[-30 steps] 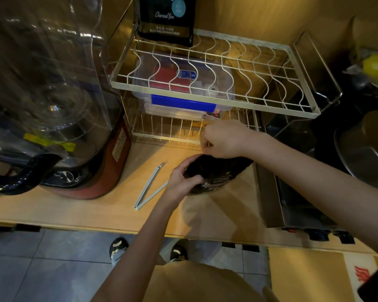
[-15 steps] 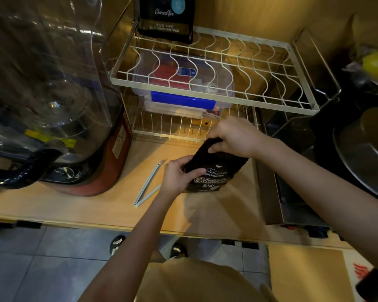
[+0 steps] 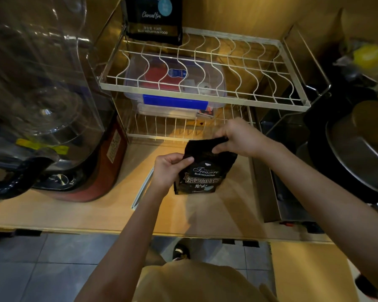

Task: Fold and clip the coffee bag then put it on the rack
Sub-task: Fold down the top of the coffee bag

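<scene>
Both hands hold a black coffee bag [image 3: 202, 171] upright above the wooden tabletop [image 3: 216, 210]. The left hand [image 3: 169, 171] steadies its side; the right hand [image 3: 238, 138] pinches the top edge, probably to fold it. The clip [image 3: 142, 188] waits alongside, the rack [image 3: 205, 94] behind.

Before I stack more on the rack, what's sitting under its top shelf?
Under the top shelf sits a clear plastic box with a blue latch; red and blue items show inside. Its base and whatever lies behind it are hidden.

Wooden counter [image 3: 52, 214], grey tiled floor [image 3: 42, 269]
</scene>
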Demonstrator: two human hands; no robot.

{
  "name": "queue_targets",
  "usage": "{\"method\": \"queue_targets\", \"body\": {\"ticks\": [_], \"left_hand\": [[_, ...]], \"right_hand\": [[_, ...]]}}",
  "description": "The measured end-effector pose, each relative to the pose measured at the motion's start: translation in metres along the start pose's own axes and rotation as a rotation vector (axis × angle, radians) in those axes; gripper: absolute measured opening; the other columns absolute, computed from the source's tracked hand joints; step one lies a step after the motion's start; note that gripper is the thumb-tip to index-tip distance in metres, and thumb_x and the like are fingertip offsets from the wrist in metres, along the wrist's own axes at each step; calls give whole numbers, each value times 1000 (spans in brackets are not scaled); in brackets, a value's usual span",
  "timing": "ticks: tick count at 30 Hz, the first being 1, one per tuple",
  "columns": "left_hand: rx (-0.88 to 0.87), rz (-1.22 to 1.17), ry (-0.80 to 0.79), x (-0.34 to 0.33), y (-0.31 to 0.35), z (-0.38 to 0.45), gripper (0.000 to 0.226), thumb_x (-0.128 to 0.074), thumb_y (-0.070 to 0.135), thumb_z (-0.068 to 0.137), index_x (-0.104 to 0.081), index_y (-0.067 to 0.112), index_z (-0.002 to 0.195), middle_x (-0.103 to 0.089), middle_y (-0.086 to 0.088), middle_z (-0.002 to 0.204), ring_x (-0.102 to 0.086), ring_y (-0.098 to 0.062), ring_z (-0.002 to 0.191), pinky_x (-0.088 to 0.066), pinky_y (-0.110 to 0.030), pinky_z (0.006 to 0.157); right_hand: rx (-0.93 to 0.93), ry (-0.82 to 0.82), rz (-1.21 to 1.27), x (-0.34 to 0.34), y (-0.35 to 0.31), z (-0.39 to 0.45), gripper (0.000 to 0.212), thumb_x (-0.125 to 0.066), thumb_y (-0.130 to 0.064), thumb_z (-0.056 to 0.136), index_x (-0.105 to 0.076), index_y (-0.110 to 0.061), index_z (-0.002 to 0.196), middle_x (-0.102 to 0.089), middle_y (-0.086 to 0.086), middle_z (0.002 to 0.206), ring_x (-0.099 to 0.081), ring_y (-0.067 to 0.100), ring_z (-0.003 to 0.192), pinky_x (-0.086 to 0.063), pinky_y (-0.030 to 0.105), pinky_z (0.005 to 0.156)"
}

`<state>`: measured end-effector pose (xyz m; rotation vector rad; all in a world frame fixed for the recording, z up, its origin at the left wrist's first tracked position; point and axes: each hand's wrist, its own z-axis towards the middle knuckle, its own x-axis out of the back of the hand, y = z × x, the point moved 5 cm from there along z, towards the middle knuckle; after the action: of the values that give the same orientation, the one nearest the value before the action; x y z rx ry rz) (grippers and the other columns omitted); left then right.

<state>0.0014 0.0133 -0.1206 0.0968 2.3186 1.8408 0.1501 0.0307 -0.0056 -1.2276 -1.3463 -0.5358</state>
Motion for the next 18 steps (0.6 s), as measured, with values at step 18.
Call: {"method": "queue_targets", "body": {"ticks": [18], "left_hand": [[-31,76,-67,-18,18,4,12,-70,5,72,-67,16,77,-71,10,62,-68,-3,61,-53,-15,54]], "right_hand": [[2,111,116,-3,3,-7,16,-69,-13,76,-69,-12,92,-70,8,93,-64,22,90,-53,42,79]]}}
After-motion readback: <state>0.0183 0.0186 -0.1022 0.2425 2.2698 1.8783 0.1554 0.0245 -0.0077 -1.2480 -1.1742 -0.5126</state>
